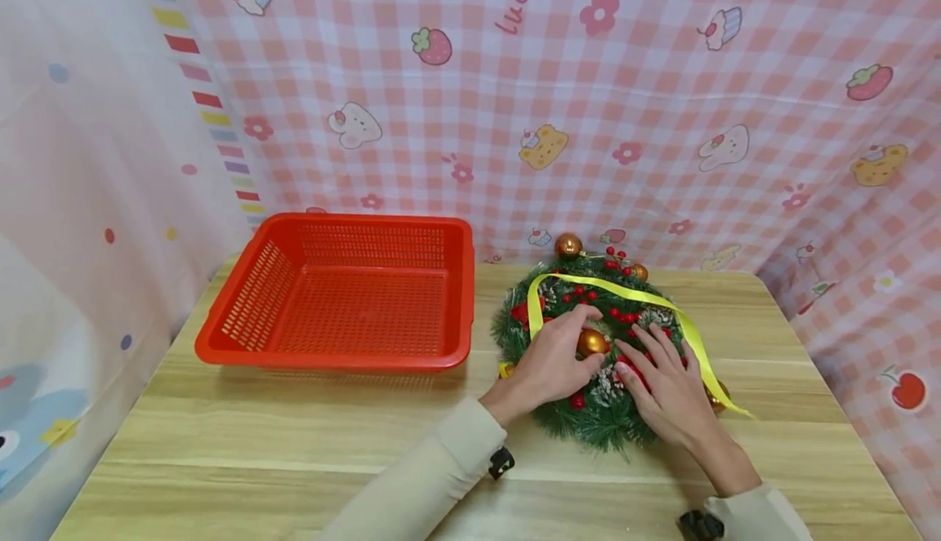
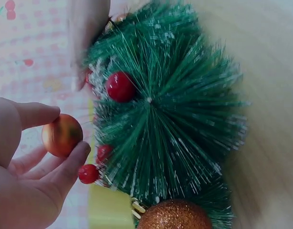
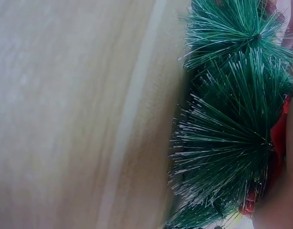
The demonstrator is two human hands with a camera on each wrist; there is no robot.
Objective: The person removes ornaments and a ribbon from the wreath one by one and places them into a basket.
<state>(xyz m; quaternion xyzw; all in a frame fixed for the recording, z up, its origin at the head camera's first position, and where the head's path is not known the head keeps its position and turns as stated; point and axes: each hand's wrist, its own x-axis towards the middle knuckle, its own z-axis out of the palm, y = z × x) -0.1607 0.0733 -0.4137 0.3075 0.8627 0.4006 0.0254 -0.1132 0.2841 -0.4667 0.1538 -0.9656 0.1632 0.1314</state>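
A green Christmas wreath (image 1: 606,435) lies on the table, with red berries (image 1: 623,316), frosted pine cones and baubles around it. Between its thumb and fingers, my left hand (image 1: 555,361) pinches a shiny gold-orange bauble (image 2: 63,135) over the wreath's near left part. My right hand (image 1: 672,394) lies over the wreath's right side, fingers spread and lightly bent, close to something red among the needles. Draped across the wreath is a yellow ribbon (image 1: 613,286), its tail reaching the table at right. In the right wrist view the hand shows only at the right edge.
A red plastic basket (image 1: 367,363) with perforated walls stands left of the wreath. At the wreath's back edge sits a copper bauble (image 1: 568,246); a glittery bauble (image 2: 175,217) shows by the ribbon. The wooden table (image 1: 294,459) meets a checked curtain (image 1: 456,100) behind.
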